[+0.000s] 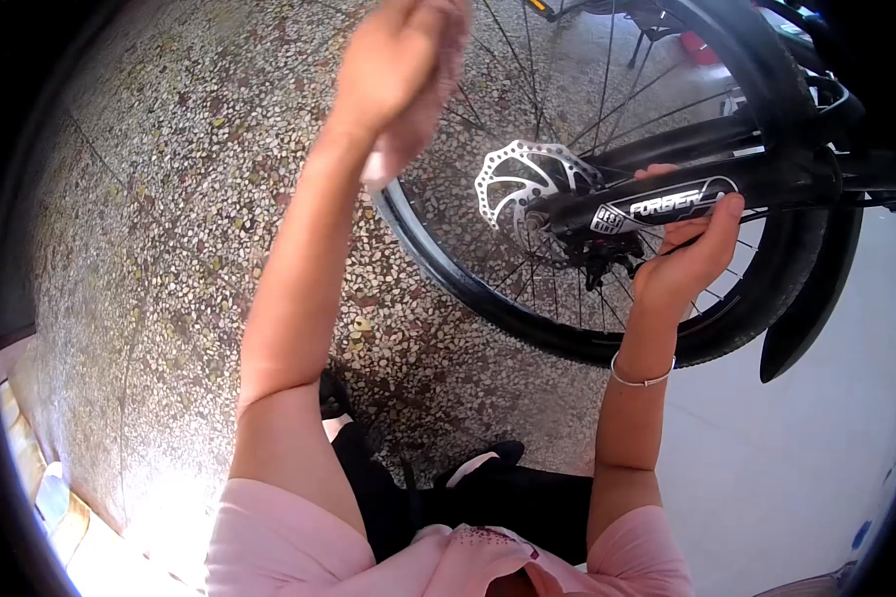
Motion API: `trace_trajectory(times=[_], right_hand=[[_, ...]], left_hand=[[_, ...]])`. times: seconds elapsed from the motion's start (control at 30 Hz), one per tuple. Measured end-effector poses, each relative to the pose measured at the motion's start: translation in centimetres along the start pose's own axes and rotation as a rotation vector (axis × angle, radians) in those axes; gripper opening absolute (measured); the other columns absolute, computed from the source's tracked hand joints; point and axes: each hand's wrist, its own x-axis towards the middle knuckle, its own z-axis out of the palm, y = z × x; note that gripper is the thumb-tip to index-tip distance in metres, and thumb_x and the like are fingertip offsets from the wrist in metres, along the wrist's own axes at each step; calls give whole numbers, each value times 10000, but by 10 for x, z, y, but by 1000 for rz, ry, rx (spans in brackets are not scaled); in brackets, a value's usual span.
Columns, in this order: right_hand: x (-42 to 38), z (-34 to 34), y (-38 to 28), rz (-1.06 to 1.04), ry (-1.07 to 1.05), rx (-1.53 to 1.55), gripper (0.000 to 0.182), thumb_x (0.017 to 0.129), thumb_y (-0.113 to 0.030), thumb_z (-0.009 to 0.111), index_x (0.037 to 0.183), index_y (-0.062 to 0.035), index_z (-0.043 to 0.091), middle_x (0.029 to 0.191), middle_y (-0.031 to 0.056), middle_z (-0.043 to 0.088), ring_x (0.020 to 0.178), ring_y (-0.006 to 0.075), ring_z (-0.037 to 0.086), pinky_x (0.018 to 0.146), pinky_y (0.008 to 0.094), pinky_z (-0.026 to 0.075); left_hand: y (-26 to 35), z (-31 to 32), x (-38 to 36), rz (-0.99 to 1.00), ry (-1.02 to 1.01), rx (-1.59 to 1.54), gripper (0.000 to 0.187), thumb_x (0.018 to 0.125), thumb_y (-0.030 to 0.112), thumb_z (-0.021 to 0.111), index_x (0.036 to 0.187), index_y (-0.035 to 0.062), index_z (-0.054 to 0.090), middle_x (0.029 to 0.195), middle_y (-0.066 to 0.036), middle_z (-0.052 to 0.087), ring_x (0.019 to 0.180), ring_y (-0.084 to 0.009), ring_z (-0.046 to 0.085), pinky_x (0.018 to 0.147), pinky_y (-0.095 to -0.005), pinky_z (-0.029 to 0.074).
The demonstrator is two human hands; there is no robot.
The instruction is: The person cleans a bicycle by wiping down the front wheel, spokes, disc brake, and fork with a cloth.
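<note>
My right hand (689, 249) is wrapped around the lower leg of a black bicycle fork (667, 206) that carries a white "FORBER" label. A thin bangle circles that wrist. My left hand (393, 70), smeared by motion, is closed on a pale pinkish cloth (408, 139) at the left side of the wheel's black tyre (528, 320). The cloth overlaps the tyre in this view, and part of it is hidden behind the hand. At the hub sits a silver brake disc (513, 169) with drilled holes, and a dark brake caliper (612, 257) lies just under the fork leg.
Speckled stone floor (169, 199) spreads under the wheel and to the left. A black mudguard (816, 298) sticks out at the right, over a pale smooth surface (767, 448). My dark shoes (498, 453) are below the wheel. A red object (700, 48) shows behind the spokes.
</note>
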Motion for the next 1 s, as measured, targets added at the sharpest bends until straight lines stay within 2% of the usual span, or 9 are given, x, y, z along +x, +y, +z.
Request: trace_trajectory(times=[0.17, 0.23, 0.33, 0.5, 0.57, 0.6, 0.7, 0.8, 1.0], right_hand=[[1, 2, 5, -1, 13, -25, 458, 1041, -342, 292, 852, 14, 509, 847, 250, 667, 747, 307, 672, 770, 389, 576], [2, 2, 4, -29, 21, -55, 482, 1039, -374, 302, 883, 23, 525, 843, 245, 668, 738, 299, 675, 760, 383, 584], [4, -8, 12, -56, -13, 45, 367, 992, -341, 455, 846, -5, 432, 811, 264, 659, 702, 294, 683, 686, 334, 574], [6, -5, 10, -47, 18, 32, 367, 983, -329, 486, 789, -28, 402, 803, 283, 654, 695, 308, 687, 680, 331, 572], [6, -6, 10, -45, 11, 44, 360, 981, -327, 489, 829, -8, 421, 814, 283, 656, 699, 308, 688, 687, 336, 574], [6, -5, 10, -43, 3, 59, 358, 980, -325, 493, 868, 11, 441, 825, 284, 658, 703, 309, 689, 693, 342, 576], [5, -2, 10, -31, 7, 74, 390, 975, -330, 505, 1009, 56, 462, 847, 279, 662, 718, 305, 692, 707, 349, 581], [4, -2, 8, 3, 16, 90, 442, 970, -340, 515, 1126, 69, 452, 863, 270, 668, 727, 297, 694, 723, 356, 583], [3, -4, 6, -1, -22, 70, 421, 975, -355, 509, 1135, 32, 464, 861, 232, 677, 726, 271, 696, 720, 347, 580]], left_hand=[[-43, 49, -34, 371, -414, 252, 333, 895, 247, 424, 987, 23, 653, 983, -168, 658, 947, -298, 634, 856, -430, 486], [-38, 57, -29, -12, -619, 292, 310, 913, 211, 404, 914, 22, 650, 946, -135, 637, 907, -251, 621, 896, -378, 475], [-55, 49, -16, 1, -548, 29, 284, 905, 196, 420, 871, 23, 642, 931, -131, 636, 883, -228, 621, 913, -374, 469], [5, 14, -20, -174, -537, -256, 213, 880, 146, 476, 869, 27, 652, 905, -104, 641, 851, -211, 624, 887, -346, 484], [20, 24, -29, -112, -899, -440, 157, 854, 127, 530, 922, 43, 645, 906, -99, 626, 868, -224, 618, 851, -368, 493], [20, 34, -35, -110, -898, -439, 157, 854, 127, 530, 922, 43, 645, 906, -99, 626, 868, -224, 618, 851, -368, 493], [4, 59, -50, 426, -566, 103, 228, 786, 95, 623, 1013, 85, 606, 947, -90, 588, 958, -287, 579, 857, -393, 478], [-18, 57, -57, 689, -441, 110, 235, 778, 58, 619, 1007, 93, 574, 966, -70, 596, 962, -293, 574, 851, -394, 472], [-71, 31, -123, 384, -449, 274, 226, 809, 19, 594, 996, 129, 532, 1036, -40, 582, 985, -293, 599, 775, -398, 514]])
